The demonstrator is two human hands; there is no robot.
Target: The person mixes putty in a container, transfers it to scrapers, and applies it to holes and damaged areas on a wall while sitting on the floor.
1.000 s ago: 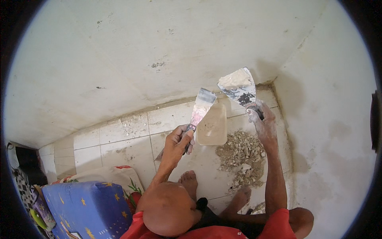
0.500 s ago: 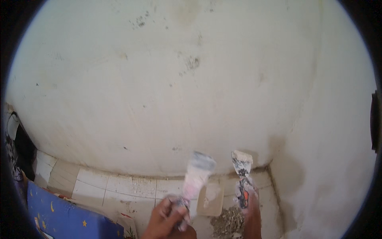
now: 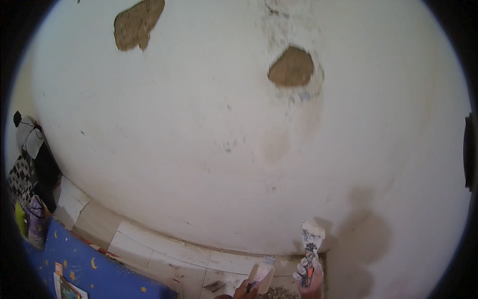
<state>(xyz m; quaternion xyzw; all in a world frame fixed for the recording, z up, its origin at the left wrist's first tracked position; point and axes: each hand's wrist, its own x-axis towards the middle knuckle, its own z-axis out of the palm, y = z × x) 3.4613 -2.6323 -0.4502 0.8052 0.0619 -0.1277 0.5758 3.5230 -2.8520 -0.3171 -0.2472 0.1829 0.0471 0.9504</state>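
Starting at the far left with a checked cloth point(image 3: 21, 174), then, nearer, a purple bundle point(image 3: 36, 219) and a blue mattress point(image 3: 114, 279) printed with moons and stars. Next rightward, in the far wall point(image 3: 189, 164), showing a ragged brown hole point(image 3: 137, 26), out of sight a second ago: now looking more at the wall and less at the tiled floor point(image 3: 132, 244). Farther right and near, gripping the narrow scraper point(image 3: 261, 271) by the handle in a closed left hand point(image 3: 244, 290), partly cut off by the near edge of view. Making out, past that blade, a pale tub point(image 3: 270, 282) on the floor and, just to the right, some rubble point(image 3: 281, 294). Beyond, in the far wall, showing a second brown hole point(image 3: 292, 67), with scuffed plaster around it, also newly in view. At the right, holding the wide scraper point(image 3: 312, 236) in a right hand point(image 3: 309, 284) wrapped round the handle and dusted white, with pale paste on the blade. Keeping both scrapers well apart from both holes. Judging by the raised view and loaded blade, probably turning attention to the damaged wall, without pressing paste on yet.
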